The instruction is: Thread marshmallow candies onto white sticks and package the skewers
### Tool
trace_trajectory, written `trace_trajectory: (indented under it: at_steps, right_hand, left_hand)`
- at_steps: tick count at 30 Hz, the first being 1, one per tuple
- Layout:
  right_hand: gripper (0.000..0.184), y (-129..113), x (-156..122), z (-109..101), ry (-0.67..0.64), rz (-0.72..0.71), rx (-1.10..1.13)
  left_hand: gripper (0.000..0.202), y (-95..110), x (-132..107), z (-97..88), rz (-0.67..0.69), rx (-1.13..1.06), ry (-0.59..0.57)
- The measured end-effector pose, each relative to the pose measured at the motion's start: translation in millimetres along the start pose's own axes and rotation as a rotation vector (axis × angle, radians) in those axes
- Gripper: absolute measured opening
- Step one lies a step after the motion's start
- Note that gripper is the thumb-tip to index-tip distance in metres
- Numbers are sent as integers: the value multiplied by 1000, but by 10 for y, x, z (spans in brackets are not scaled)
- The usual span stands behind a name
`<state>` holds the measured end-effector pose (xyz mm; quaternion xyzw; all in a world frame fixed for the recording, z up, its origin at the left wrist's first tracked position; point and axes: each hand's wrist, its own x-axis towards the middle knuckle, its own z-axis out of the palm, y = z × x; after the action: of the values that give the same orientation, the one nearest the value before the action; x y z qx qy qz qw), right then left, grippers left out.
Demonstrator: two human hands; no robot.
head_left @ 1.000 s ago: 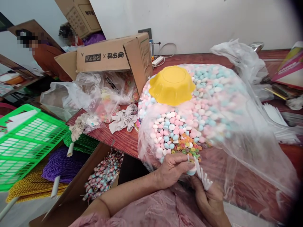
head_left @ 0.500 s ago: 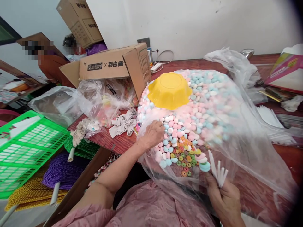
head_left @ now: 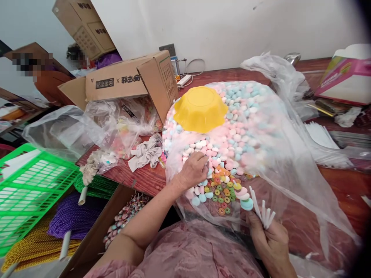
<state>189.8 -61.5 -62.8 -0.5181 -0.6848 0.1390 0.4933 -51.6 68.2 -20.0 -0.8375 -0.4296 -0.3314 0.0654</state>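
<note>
Head view: a person sits at a full desk, both hands at a big bag of sweets.
Desk (head_left: 333, 181): dark red wood, and it holds the bag, boxes and papers.
Bag (head_left: 290, 162): big and clear, lying on the desk, open at the near end.
Sweets (head_left: 246, 116): pink, blue and white, heaped inside the bag.
Box (head_left: 127, 79): brown card, lying on its side to the left of the bag.
Basket (head_left: 26, 189): green, low down at the far left, off the desk.
Bowl (head_left: 199, 108): yellow, upside down on top of the heap of sweets.
Cloth (head_left: 146, 152): grey and crumpled, on the desk between the box and the bag.
Left hand (head_left: 194, 170): inside the bag mouth, fingers curled down onto the sweets, touching them. I cannot tell if it has one pinched.
Right hand (head_left: 268, 239): at the near edge of the bag, fingers squeezed around a bunch of sticks.
Sticks (head_left: 262, 210): thin and white, poking up out of the right hand.
Rings (head_left: 223, 189): tiny sweets in orange, green and yellow, just beside the left hand.
</note>
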Motion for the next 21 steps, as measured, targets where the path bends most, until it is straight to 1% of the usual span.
trace_trajectory:
  at_steps: [4, 8, 11, 13, 15, 16, 17, 18, 20, 21]
  right_hand:
    - [13, 5, -8, 6, -5, -32, -18]
    - [11, 22, -6, -5, -7, -55, -2]
    - [9, 17, 0, -8, -26, -68, 5]
    - [10, 12, 1, -4, -31, -71, -5]
    - [12, 9, 0, 0, -38, -68, -14]
    - [13, 7, -2, 0, -44, -70, -13]
    - [13, 1, -3, -2, -52, -69, -12]
    - [13, -8, -2, -6, -58, -65, -11]
    - [14, -46, 11, -16, -66, -55, -4]
    - [14, -77, 26, -20, -70, -53, 5]
  left_hand:
    - [27, -28, -39, -49, -31, -56, -61]
    - [17, -161, 21, -137, -28, -45, -188]
    - [9, -244, 64, -190, 16, -7, -279]
    - [9, -263, 75, -199, 42, 3, -302]
    - [12, -246, 75, -199, 40, -40, -272]
    - [13, -223, 73, -204, 13, -95, -225]
    - [15, -190, 71, -218, -42, -176, -161]
    - [19, -147, 69, -241, -127, -286, -85]
    - [31, -40, 67, -316, -368, -579, 36]
    - [35, 22, 65, -363, -503, -750, 59]
